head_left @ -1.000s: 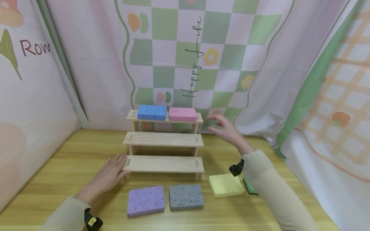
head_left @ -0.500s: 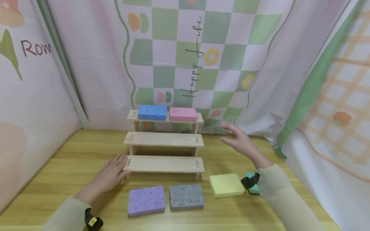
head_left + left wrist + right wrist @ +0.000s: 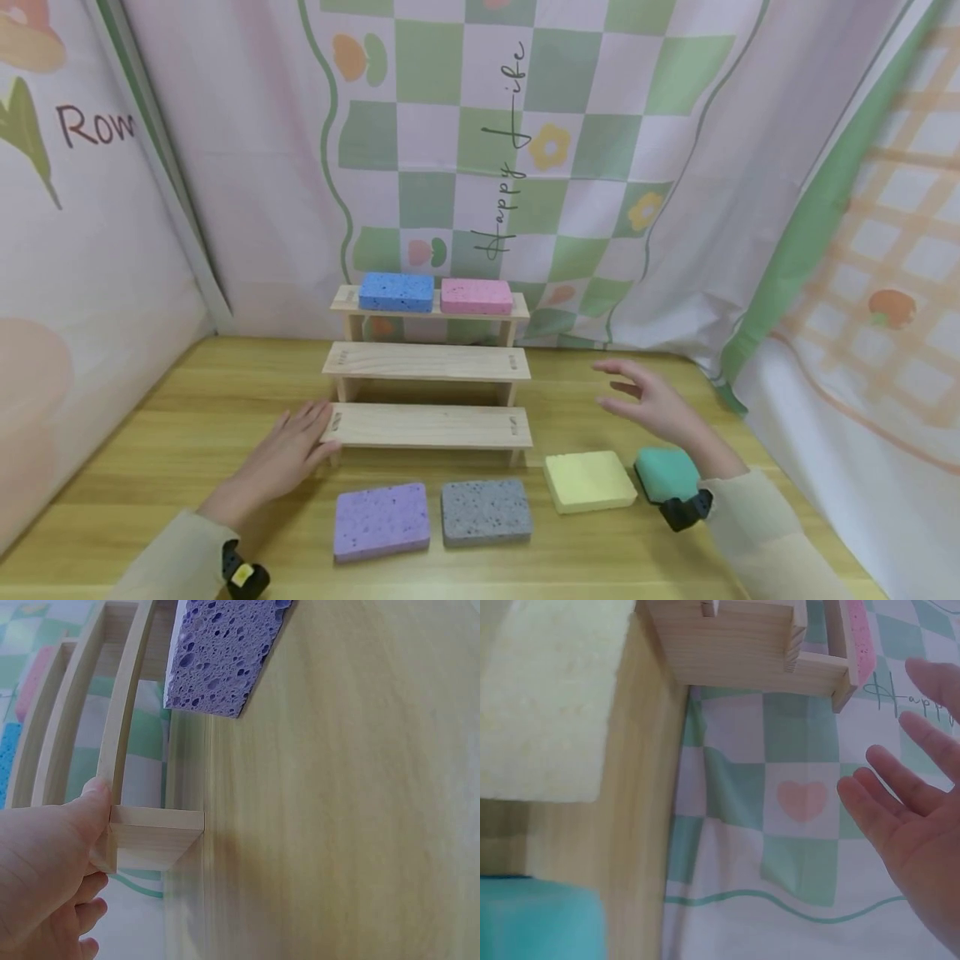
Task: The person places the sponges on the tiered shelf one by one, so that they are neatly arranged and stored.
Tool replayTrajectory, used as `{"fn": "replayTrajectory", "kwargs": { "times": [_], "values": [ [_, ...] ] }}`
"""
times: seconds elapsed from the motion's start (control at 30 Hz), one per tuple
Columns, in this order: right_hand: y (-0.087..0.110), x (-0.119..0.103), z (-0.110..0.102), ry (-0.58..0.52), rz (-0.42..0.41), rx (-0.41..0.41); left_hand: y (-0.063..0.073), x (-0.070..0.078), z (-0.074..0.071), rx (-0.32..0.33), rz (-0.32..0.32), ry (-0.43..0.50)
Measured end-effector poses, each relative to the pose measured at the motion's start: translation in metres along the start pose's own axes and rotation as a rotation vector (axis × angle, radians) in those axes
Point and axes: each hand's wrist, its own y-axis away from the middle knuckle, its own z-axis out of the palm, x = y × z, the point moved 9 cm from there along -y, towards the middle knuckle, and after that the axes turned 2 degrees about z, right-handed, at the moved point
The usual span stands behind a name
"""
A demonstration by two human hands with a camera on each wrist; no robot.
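A three-tier wooden step rack (image 3: 427, 425) stands on the table. My left hand (image 3: 281, 454) holds the left end of its lowest step, thumb against the front edge (image 3: 79, 832). The right hand (image 3: 652, 404) is in the air to the right of the rack, fingers apart and holding nothing (image 3: 919, 795). On the top step sit a blue sponge (image 3: 396, 292) and a pink sponge (image 3: 476, 296). In front lie a purple sponge (image 3: 381, 521) and a grey sponge (image 3: 485, 511). A pale yellow sponge (image 3: 588, 481) and a green sponge (image 3: 667, 475) lie below the right hand.
The wooden table (image 3: 247, 375) is bounded by a checked curtain (image 3: 495, 167) close behind the rack. Printed cloth hangs at the left (image 3: 90, 217) and right (image 3: 862, 292). A small black camera is strapped to each wrist.
My right hand has moved right, down and back from beside the top step, uncovering the green sponge. The left hand stays at the rack, and the sponges keep their places.
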Motion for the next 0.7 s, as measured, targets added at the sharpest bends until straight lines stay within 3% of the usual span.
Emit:
{"fn": "replayTrajectory", "kwargs": {
  "times": [0.7],
  "values": [
    [0.038,0.027,0.040,0.054,0.031,-0.208,0.000,-0.003,0.003,-0.003,0.001,-0.002]
  ]
}}
